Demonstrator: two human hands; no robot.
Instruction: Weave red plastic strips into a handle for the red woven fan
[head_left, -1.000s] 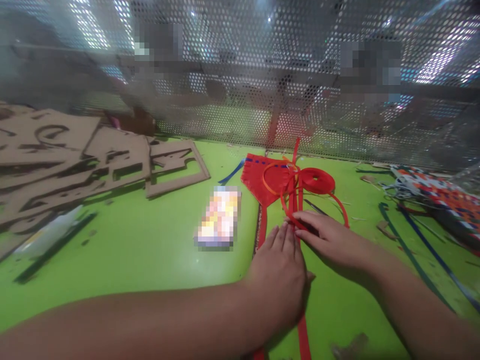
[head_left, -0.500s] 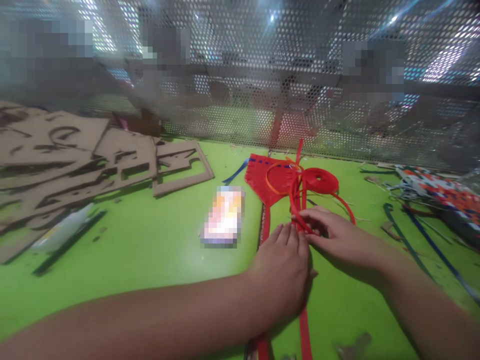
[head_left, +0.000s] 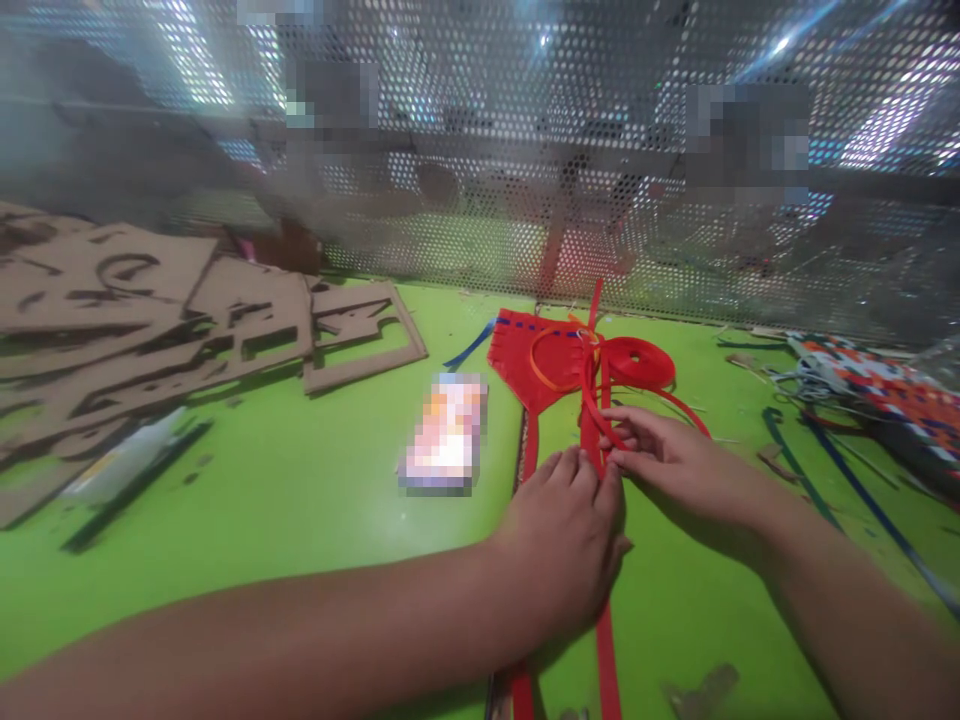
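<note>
My left hand (head_left: 566,545) lies palm down on a long red ribbon (head_left: 610,660), its fingers together and curled over the ribbon; the palm side is hidden. My right hand (head_left: 667,455) pinches a thin red strip (head_left: 598,405) between thumb and fingers, just beyond the left fingertips. That strip comes from the tangle near a flat red coil (head_left: 637,362) of the same material. To the left of the coil sits a pointed red felt piece (head_left: 534,360) edged with blue stitching, with a loose orange loop (head_left: 541,378) on it.
A pixelated phone-like thing (head_left: 444,432) lies left of the red piece. Cut cardboard sheets (head_left: 262,325) pile at the left, near a clear glue tube (head_left: 124,460). A colourful woven piece (head_left: 892,390) and dark strips (head_left: 862,500) are at right. A perforated metal screen (head_left: 480,180) stands behind.
My right hand has shifted very slightly, its fingers a little further apart from the left fingertips with the thin red strip still pinched. The left hand stays almost still.
</note>
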